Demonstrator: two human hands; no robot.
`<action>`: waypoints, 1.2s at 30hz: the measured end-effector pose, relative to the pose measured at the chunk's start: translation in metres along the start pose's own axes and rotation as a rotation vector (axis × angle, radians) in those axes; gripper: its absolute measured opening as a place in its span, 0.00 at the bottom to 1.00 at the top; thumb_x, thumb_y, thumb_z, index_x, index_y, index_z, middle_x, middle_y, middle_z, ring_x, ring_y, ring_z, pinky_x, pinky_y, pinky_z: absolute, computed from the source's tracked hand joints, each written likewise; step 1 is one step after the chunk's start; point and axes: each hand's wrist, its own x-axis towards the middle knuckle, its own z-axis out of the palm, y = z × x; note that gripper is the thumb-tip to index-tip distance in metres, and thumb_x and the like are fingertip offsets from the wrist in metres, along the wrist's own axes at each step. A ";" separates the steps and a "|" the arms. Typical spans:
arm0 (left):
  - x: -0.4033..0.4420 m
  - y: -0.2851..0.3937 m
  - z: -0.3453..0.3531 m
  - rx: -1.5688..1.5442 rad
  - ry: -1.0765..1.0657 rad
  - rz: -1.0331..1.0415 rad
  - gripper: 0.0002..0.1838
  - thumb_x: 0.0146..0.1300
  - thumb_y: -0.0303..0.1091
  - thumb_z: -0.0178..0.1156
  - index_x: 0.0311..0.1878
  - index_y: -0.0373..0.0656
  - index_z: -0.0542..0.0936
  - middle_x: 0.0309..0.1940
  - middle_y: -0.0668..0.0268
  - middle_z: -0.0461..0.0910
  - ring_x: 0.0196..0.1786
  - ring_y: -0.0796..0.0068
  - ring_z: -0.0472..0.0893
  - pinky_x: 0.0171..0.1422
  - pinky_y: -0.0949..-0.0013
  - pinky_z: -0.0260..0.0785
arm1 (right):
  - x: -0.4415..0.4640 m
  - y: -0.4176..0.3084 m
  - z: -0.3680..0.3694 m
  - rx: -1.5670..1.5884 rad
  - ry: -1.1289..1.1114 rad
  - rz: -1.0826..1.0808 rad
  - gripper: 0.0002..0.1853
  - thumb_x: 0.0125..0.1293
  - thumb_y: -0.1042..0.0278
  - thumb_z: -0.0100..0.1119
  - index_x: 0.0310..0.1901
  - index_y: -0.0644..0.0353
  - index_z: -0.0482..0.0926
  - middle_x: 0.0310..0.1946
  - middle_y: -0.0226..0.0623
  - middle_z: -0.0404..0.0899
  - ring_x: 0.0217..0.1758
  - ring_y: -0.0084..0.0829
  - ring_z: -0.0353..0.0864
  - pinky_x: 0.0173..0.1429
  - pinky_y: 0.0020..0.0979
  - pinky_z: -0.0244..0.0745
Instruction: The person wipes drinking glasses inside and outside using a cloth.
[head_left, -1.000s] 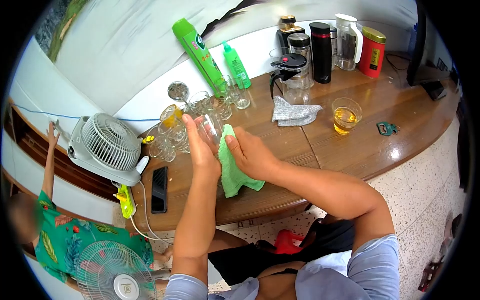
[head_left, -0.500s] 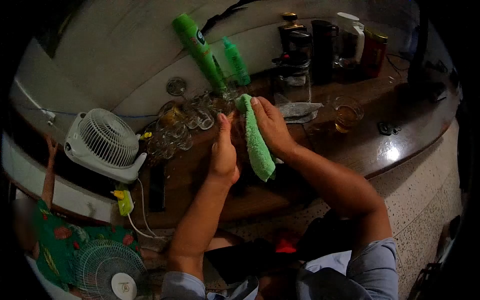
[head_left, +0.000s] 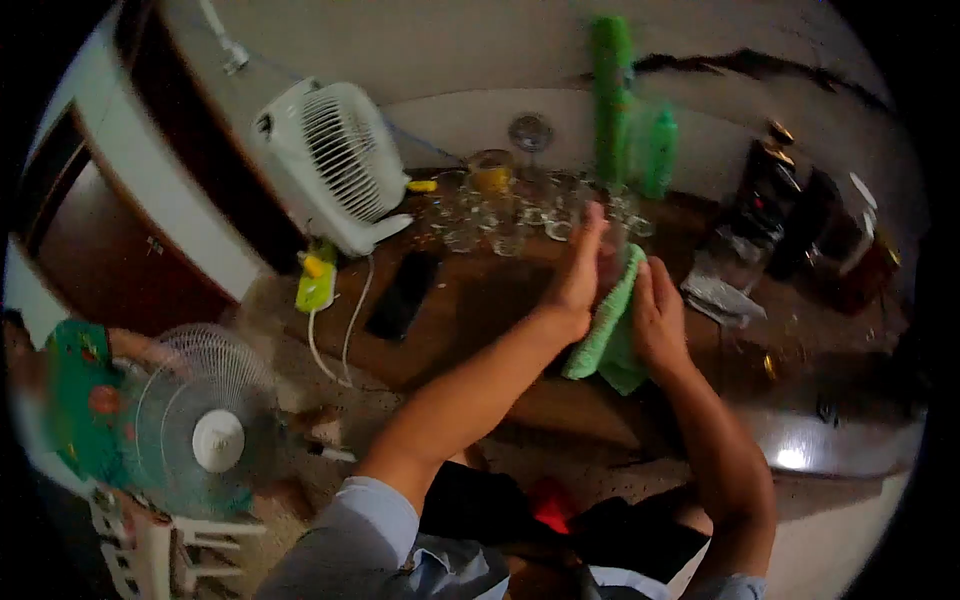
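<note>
Between my two hands is a clear glass, dim and blurred. My left hand holds its left side, thumb pointing up. On the other side my right hand grips a green cloth that hangs below the glass and touches it. Several clear glasses stand just behind and to the left of my hands. A folded silvery cloth lies to the right of my right hand.
A white fan, a black phone and a green power strip are at left. Green bottles stand at the back, dark flasks at right. A person in green is beyond a standing fan.
The view has turned, so the table things appear shifted and tilted. The picture is darker than one second ago. Both hands still have the glass and green cloth between them.
</note>
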 end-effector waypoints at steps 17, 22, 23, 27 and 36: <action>0.015 -0.012 -0.014 0.378 -0.069 0.086 0.48 0.61 0.50 0.76 0.77 0.40 0.63 0.76 0.55 0.66 0.81 0.58 0.63 0.82 0.57 0.55 | 0.010 0.045 -0.004 0.206 -0.160 0.173 0.34 0.88 0.44 0.45 0.78 0.68 0.64 0.70 0.47 0.74 0.68 0.36 0.76 0.70 0.36 0.72; 0.019 -0.014 -0.014 0.336 -0.098 0.088 0.50 0.61 0.50 0.77 0.78 0.37 0.62 0.82 0.53 0.59 0.84 0.57 0.58 0.85 0.56 0.52 | 0.015 0.064 -0.002 0.186 0.007 0.142 0.26 0.88 0.46 0.45 0.68 0.63 0.72 0.57 0.37 0.80 0.56 0.29 0.79 0.62 0.32 0.75; 0.014 -0.010 -0.012 0.323 -0.112 0.078 0.51 0.61 0.51 0.77 0.78 0.36 0.62 0.83 0.52 0.59 0.85 0.57 0.58 0.85 0.56 0.51 | 0.015 0.063 -0.004 0.194 -0.065 0.148 0.30 0.87 0.45 0.45 0.73 0.65 0.68 0.63 0.42 0.76 0.63 0.33 0.76 0.67 0.34 0.72; 0.017 -0.013 -0.015 0.309 -0.116 0.085 0.52 0.60 0.51 0.77 0.79 0.36 0.61 0.82 0.52 0.59 0.85 0.56 0.57 0.85 0.56 0.52 | 0.015 0.049 -0.016 0.234 -0.282 0.181 0.40 0.86 0.41 0.46 0.82 0.70 0.57 0.77 0.53 0.68 0.77 0.42 0.70 0.78 0.39 0.67; 0.007 -0.002 -0.012 0.346 -0.134 0.051 0.49 0.61 0.51 0.76 0.77 0.36 0.63 0.77 0.50 0.64 0.82 0.53 0.61 0.82 0.56 0.56 | 0.020 0.068 -0.012 0.129 -0.184 0.144 0.39 0.86 0.42 0.46 0.80 0.73 0.60 0.76 0.54 0.70 0.76 0.43 0.72 0.77 0.39 0.66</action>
